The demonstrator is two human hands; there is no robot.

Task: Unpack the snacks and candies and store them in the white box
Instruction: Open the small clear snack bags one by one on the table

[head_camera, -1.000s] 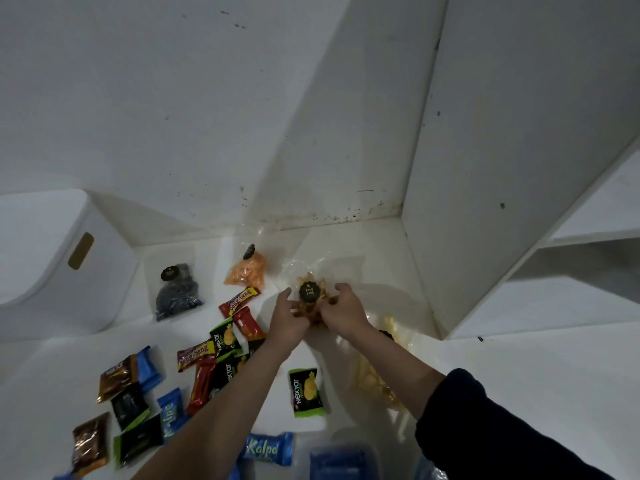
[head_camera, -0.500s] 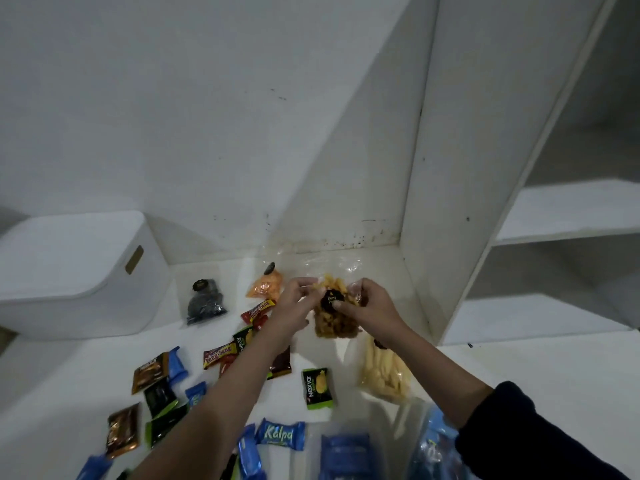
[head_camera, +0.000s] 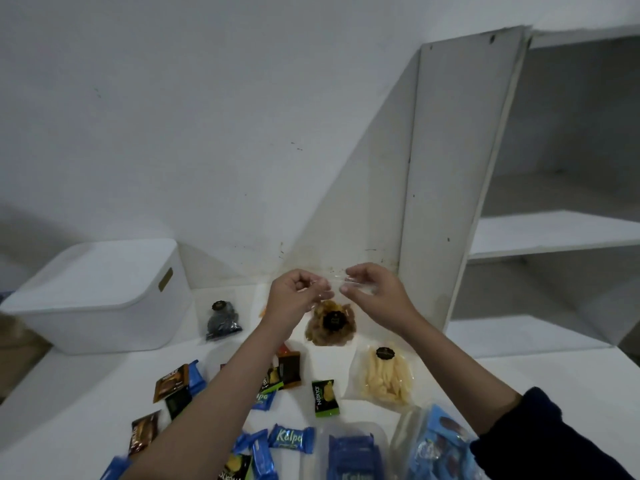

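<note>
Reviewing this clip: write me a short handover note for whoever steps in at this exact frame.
Left hand and right hand: both pinch the top edge of a clear bag of brown snacks, held up above the table.
White box: far left on the table, lid on; whether anything is inside cannot be seen.
On the table: dark snack bag, pale stick snack bag, green Nextar packet, blue Kalpa candy and many other small wrapped candies.
Done: items spread out.
Left: open the box and store everything, the held bag included.
</note>
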